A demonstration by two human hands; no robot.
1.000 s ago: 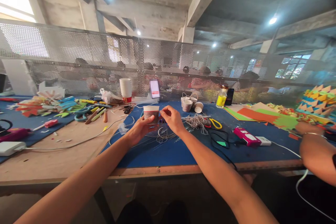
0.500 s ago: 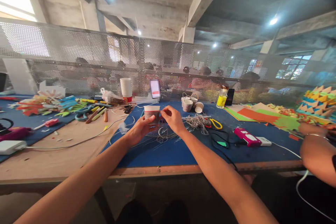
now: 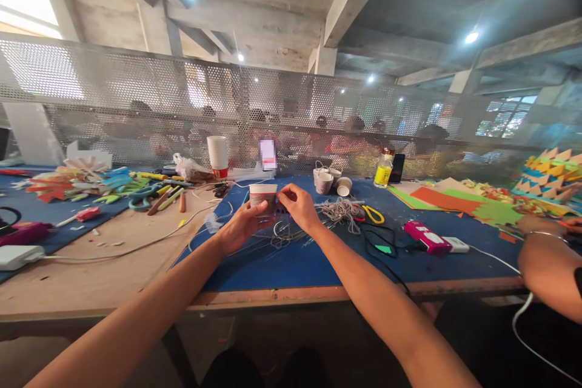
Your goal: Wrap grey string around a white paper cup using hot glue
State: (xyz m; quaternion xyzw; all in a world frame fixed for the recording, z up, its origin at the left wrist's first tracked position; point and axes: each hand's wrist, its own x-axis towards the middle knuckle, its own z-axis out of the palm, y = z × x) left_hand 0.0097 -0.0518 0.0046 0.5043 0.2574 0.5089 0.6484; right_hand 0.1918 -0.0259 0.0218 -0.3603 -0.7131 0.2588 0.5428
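My left hand (image 3: 243, 225) is wrapped round a small paper cup (image 3: 262, 194), held upright above the blue mat (image 3: 273, 270). At the cup's right side, close to its rim, the fingers of my right hand (image 3: 297, 203) are pinched together. What they hold, if anything, is too small to make out. Below and right of my hands lie thin clear strands (image 3: 291, 237) and a tangled heap of grey cord (image 3: 343, 211). Yellow-handled scissors (image 3: 373, 214) rest beside the cord. Several paper cups with string (image 3: 324, 182) stand behind it.
A stack of paper cups (image 3: 217, 154) and a phone (image 3: 268, 155) stand at the back. To the right are a yellow-labelled bottle (image 3: 384, 170), a magenta device (image 3: 427, 237), coloured paper (image 3: 441, 203) and another person's arm (image 3: 548, 260). Tools (image 3: 166, 197) and paper scraps (image 3: 50, 185) lie left.
My hands and the cup stay almost where they were, the left hand still round the cup and the right fingers still pinched beside it. The view has shifted very slightly.
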